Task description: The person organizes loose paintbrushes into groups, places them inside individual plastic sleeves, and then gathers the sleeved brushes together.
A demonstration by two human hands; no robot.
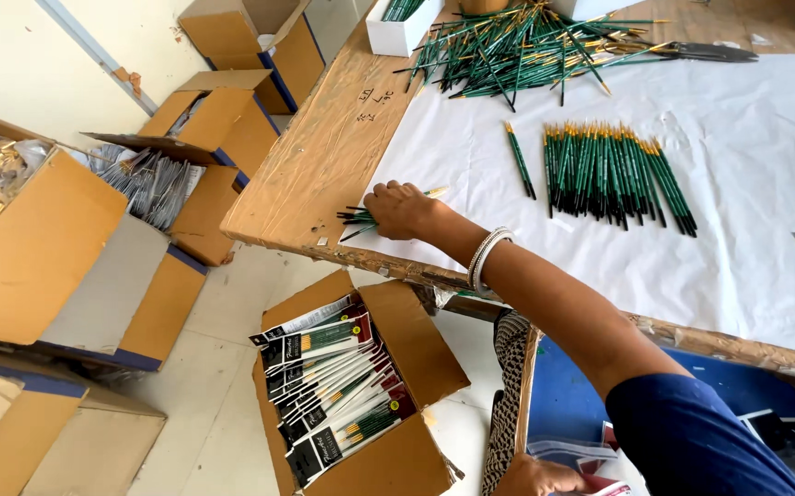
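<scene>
**Bundle gripped at the table's near-left corner: square it before you lift**

Your right hand point(399, 209) is closed around a small bundle of green brushes point(358, 219), knuckles up. Dark tips stick out past the fingers toward the table edge; one pale end point(435, 192) shows on the far side of the fist. The bundle lies on the white sheet point(747, 147), right where the sheet meets the bare brown tabletop point(324, 156).

How I'd run it:
- The tips fan out unevenly, so tap them flush against the sheet before raising the hand.
- Keep the fist low and level. The edge is just beyond the tips, and a loose brush would likely roll off.
- Grip nearer mid-length if you can. Judging by the splay, you're holding close to one end.

Pose: your arm crosses the body from lower right, nearly straight at the elbow, wrist flat, bangles point(487, 253) sitting above the wrist, blue sleeve point(692, 441) at the shoulder. That's a long reach, so lean in rather than stretch.

Your left hand point(535, 478) is down below the table, resting on what looks like plastic packets; I can't tell whether it's closed on anything.

Outward from the grip: the neat row of brushes point(616, 174) lies well to the right, and the loose heap point(526, 46) is beyond it at the far end. Directly below the grip, on the floor, an open box point(361, 386) holds packaged brush sets.
</scene>
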